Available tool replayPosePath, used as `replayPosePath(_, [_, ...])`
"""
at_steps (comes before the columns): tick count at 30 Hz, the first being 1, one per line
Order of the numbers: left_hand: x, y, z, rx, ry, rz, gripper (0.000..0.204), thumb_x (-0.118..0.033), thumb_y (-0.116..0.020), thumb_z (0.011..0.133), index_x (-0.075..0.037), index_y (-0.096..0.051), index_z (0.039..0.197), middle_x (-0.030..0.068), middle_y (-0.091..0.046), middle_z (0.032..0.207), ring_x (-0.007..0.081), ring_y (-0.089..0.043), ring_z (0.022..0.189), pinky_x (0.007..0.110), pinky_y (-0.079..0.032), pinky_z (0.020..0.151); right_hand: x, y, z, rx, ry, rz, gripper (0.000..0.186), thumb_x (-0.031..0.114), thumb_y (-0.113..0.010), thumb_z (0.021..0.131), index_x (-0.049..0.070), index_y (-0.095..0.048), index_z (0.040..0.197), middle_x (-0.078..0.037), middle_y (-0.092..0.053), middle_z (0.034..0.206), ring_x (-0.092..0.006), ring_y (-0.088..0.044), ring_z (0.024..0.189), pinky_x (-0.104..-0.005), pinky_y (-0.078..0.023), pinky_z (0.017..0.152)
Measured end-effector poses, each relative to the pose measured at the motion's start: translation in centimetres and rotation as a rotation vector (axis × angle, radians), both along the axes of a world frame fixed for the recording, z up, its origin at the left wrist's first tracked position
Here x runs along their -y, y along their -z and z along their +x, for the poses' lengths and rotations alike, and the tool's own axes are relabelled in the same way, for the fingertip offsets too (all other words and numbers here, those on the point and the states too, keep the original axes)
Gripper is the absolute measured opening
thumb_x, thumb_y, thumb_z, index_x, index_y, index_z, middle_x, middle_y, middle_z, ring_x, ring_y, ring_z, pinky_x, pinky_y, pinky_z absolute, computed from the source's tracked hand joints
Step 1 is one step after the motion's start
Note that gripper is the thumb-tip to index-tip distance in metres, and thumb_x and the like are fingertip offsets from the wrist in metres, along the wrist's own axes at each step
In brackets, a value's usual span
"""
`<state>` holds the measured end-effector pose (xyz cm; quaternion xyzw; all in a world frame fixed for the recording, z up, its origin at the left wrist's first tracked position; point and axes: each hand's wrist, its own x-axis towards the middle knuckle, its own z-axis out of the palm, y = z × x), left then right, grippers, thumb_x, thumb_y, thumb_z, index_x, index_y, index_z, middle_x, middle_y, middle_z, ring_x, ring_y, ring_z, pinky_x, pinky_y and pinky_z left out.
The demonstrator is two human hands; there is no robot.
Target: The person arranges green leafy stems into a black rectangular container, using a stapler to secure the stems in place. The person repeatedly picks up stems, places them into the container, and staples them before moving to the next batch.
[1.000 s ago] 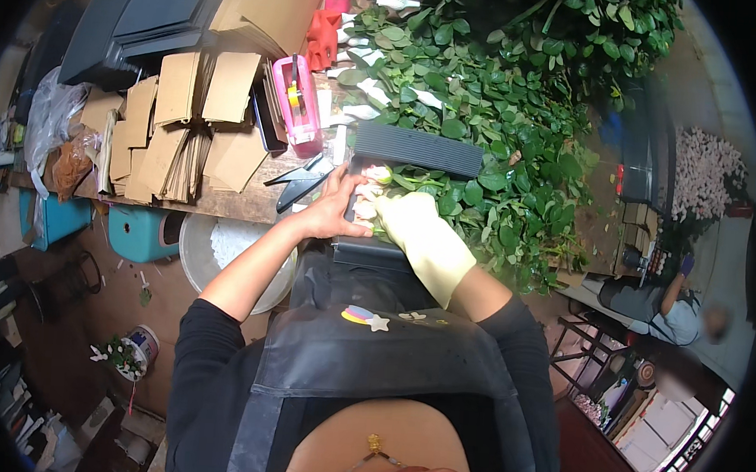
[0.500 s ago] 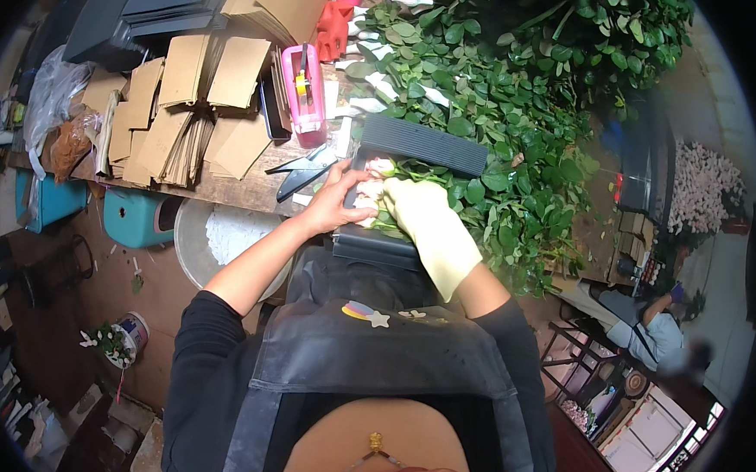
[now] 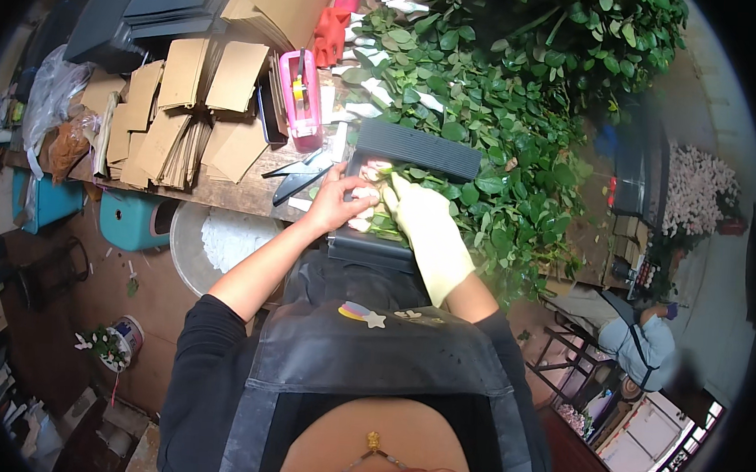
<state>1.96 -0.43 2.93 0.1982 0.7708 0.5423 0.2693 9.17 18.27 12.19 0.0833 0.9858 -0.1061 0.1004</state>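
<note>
My bare left hand [image 3: 339,201] curls over pale pink rose heads [image 3: 363,224], its thumb and fingers on the blooms. My right hand [image 3: 410,210], in a pale yellow glove, is closed around the green stems just beside them. The roses lie in a dark holder [image 3: 368,251] with a ridged flap [image 3: 420,148] standing out above them. Black-handled scissors [image 3: 298,175] lie left of my left hand. A thick heap of leafy stems [image 3: 507,114] covers the table to the right and beyond, with white-wrapped heads [image 3: 376,91] along its left side.
Cardboard pieces [image 3: 164,128] are stacked on the table [image 3: 259,196] beside a pink tape dispenser [image 3: 306,110] and red cloth [image 3: 330,34]. Below are a round basin [image 3: 222,244], a turquoise bin [image 3: 132,225] and a bucket of flowers [image 3: 116,345]. A co-worker [image 3: 639,347] works at the right.
My left thumb has moved up from the lower blooms toward the middle ones. My gloved hand shifts slightly around the stems. The co-worker at the right has moved a little lower in view.
</note>
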Motion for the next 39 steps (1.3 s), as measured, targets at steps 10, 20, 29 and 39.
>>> replayPosePath(10, [-0.1,-0.8,-0.7,-0.068,0.04,-0.008,0.078,-0.037,-0.085,0.081,-0.002,-0.046,0.138,0.0193,-0.05,0.126,0.0275,-0.05,0.123,0.038,-0.041,0.108,-0.8,1.7,-1.1,-0.111,-0.2,-0.01,0.018,0.03,-0.063,0.093,0.013,-0.066,0.093,-0.011,-0.073,0.079,-0.0316,-0.074,0.072,-0.0448,-0.057,0.067])
replayPosePath(20, [-1.2,-0.5,-1.9,-0.051,-0.075,-0.03,0.04,-0.032,-0.088,0.08,-0.004,-0.071,0.104,0.0169,-0.056,0.113,0.0314,-0.056,0.118,0.039,-0.041,0.109,0.1,-5.5,-0.4,0.033,-0.124,-0.204,0.027,0.026,-0.054,0.099,0.011,-0.071,0.114,-0.016,-0.074,0.108,-0.0335,-0.07,0.099,-0.0455,-0.055,0.087])
replayPosePath(29, [-1.2,1.6,-1.3,0.097,-0.153,0.037,0.038,-0.031,-0.088,0.081,-0.005,-0.074,0.105,0.0225,-0.053,0.133,0.0336,-0.054,0.129,0.04,-0.042,0.11,-3.0,-1.5,0.4,-0.238,0.135,-0.938,0.035,-0.003,-0.047,0.094,0.003,-0.07,0.119,-0.017,-0.068,0.124,-0.0295,-0.063,0.12,-0.0371,-0.046,0.109])
replayPosePath(39, [-1.2,0.7,-1.1,-0.009,-0.112,-0.017,0.044,-0.034,-0.085,0.081,-0.008,-0.074,0.116,0.0308,-0.053,0.141,0.0421,-0.053,0.134,0.045,-0.043,0.111,-0.2,-3.6,-0.8,-0.125,-0.074,-0.099,0.04,0.014,-0.06,0.094,0.006,-0.062,0.133,-0.017,-0.07,0.113,-0.0347,-0.067,0.104,-0.0464,-0.053,0.093])
